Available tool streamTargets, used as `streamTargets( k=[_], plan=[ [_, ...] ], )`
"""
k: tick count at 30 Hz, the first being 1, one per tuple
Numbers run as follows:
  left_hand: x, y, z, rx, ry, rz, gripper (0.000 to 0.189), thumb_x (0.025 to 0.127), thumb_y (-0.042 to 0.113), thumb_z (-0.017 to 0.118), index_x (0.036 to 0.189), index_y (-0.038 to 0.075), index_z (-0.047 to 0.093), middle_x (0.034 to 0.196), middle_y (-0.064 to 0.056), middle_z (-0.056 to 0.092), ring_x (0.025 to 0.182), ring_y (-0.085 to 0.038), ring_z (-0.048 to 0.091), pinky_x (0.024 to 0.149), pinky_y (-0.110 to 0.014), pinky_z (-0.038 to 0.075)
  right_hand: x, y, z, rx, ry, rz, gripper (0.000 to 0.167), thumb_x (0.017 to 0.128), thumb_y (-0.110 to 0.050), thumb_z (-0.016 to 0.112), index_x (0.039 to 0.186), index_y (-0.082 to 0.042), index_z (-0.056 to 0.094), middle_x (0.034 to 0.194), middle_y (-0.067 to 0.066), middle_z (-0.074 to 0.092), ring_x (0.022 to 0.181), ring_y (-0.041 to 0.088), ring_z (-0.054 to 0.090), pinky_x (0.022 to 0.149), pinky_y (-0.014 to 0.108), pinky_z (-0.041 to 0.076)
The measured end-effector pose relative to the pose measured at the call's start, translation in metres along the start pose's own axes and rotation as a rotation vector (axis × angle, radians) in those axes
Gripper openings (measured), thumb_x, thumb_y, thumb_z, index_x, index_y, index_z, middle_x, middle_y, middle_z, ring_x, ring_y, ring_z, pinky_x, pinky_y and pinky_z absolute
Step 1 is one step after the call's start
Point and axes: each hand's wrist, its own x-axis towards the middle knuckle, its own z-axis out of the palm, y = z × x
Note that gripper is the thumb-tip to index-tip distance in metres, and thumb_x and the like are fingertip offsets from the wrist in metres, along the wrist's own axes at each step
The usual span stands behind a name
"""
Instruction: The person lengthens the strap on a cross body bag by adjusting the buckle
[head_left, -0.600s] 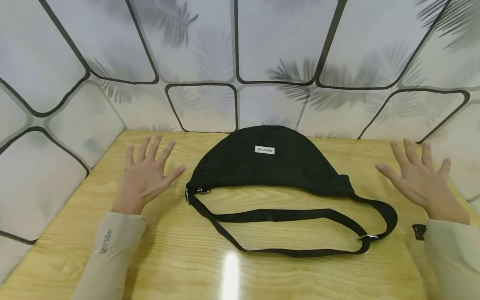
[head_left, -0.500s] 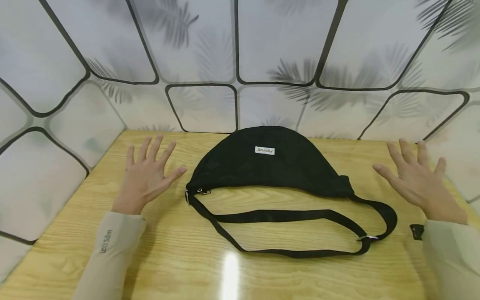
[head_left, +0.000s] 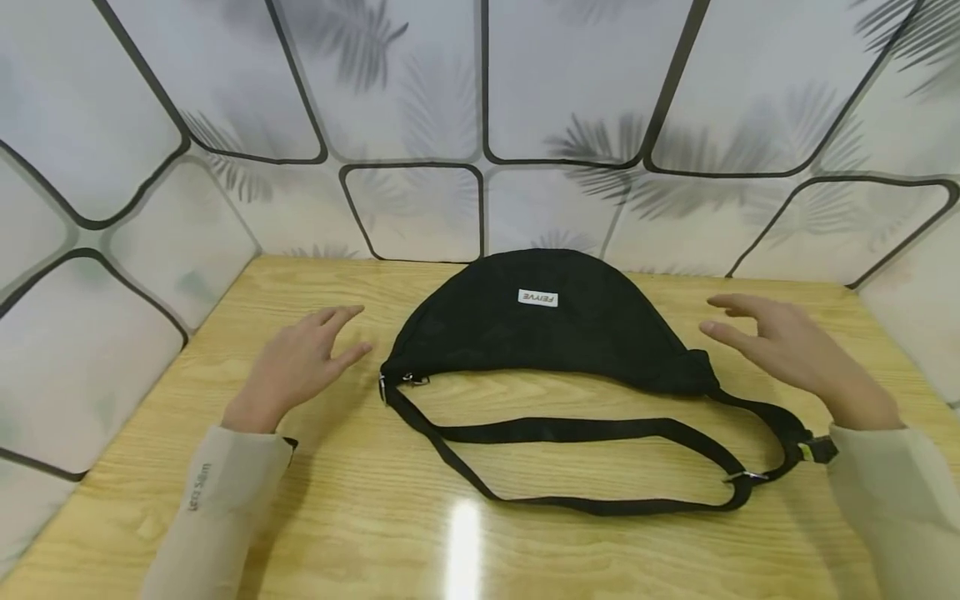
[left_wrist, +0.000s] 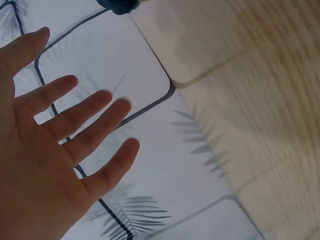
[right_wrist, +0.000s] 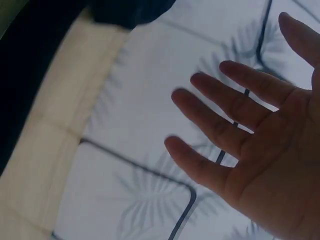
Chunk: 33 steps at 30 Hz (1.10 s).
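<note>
A black waist bag (head_left: 540, 333) with a small white label (head_left: 537, 298) lies on the wooden table, its curved side toward the back wall. Its black strap (head_left: 585, 429) loops in front of it, with a metal slider near the right end. To the left of the bag my left hand (head_left: 296, 367) hovers with nothing in it; in the left wrist view its fingers are spread. My right hand (head_left: 795, 354) is beyond the bag's right end, holding nothing, its thumb pointing toward the bag. The right wrist view shows its fingers (right_wrist: 215, 127) extended and apart.
The wooden table (head_left: 375, 533) carries a bright light streak near its front. White panels with dark outlines and leaf prints form the back wall (head_left: 555, 100) and both side walls. A small dark piece (head_left: 821, 450) shows beside the right cuff, overlapping the strap in the head view.
Both hands have turned from palm-down and spread to a sideways pose, thumbs toward the bag. The right hand has moved left, closer to the bag. The bag stays in place.
</note>
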Motion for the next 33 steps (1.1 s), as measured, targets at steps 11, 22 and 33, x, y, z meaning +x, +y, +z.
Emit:
streamTargets(
  k=[11,22,33],
  plan=[
    [-0.001,0.000,-0.005,-0.295,-0.091,-0.035,0.052,0.106,0.032,0.057,0.147,0.000,0.049,0.139,-0.022,0.058,0.118,-0.040,0.060,0.092,-0.060,0.047,0.018,-0.058,0.004,0.108,-0.025,-0.156,0.030,0.101,-0.024,0.066,0.123,-0.003,0.069,0.120,0.012,0.069,0.108,0.030,0.065,0.086,0.047,0.052],
    [-0.003,-0.001,-0.004,-0.443,-0.150,-0.008,0.048,0.107,0.023,0.056,0.145,-0.005,0.049,0.139,-0.024,0.056,0.116,-0.040,0.061,0.095,-0.056,0.049,0.033,-0.096,0.017,0.224,-0.124,-0.199,0.027,0.101,-0.019,0.066,0.121,-0.002,0.069,0.115,0.006,0.071,0.103,0.022,0.067,0.088,0.043,0.052],
    [-0.014,-0.001,0.001,-0.555,-0.186,-0.046,0.048,0.108,0.028,0.053,0.144,-0.004,0.050,0.132,-0.023,0.062,0.110,-0.036,0.064,0.090,-0.054,0.051,0.050,-0.123,0.043,0.355,-0.229,-0.237,0.026,0.101,-0.017,0.066,0.119,0.001,0.068,0.113,0.007,0.071,0.105,0.024,0.065,0.092,0.045,0.050]
  ],
)
